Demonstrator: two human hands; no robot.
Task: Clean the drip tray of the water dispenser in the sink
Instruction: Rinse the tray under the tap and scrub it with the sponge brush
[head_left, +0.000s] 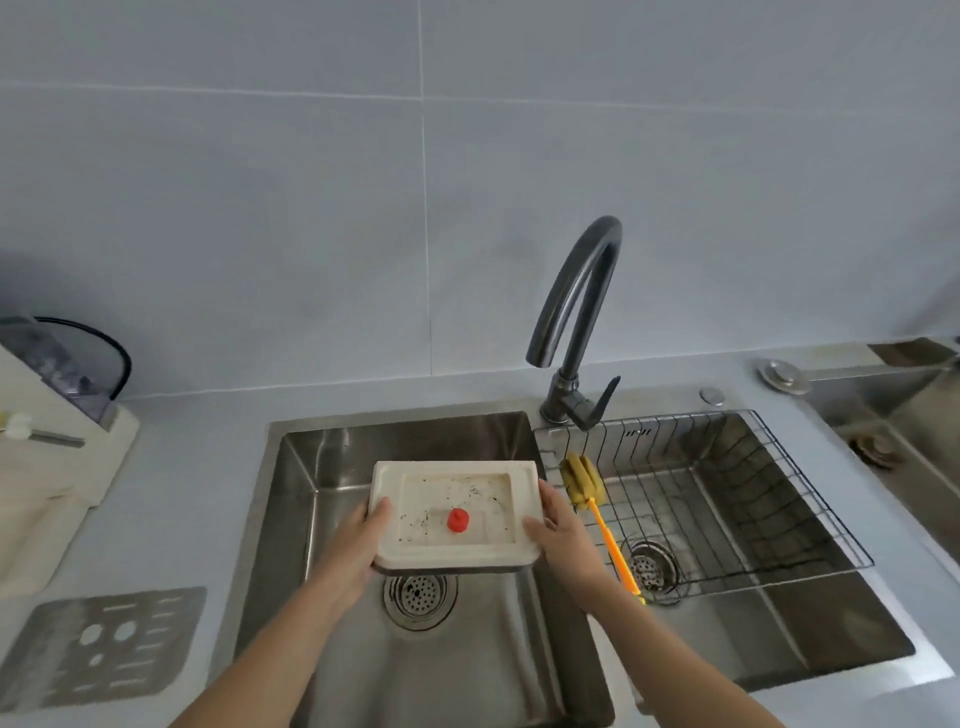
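A white rectangular drip tray (452, 470) with dark specks and a small red float (457, 520) in its recess hangs above the left basin of the steel sink (296, 519). My left hand (358, 540) grips its left edge and my right hand (558, 530) grips its right edge, holding it roughly level over the drain (420, 597). The dark curved faucet (576, 322) stands behind the divider, its spout pointing toward the left basin; no water runs.
A wire rack (727, 499) sits in the right basin with a yellow sponge brush on an orange handle (602, 525). A slotted metal grille plate (98, 647) lies on the counter at left, next to a white appliance (47, 467).
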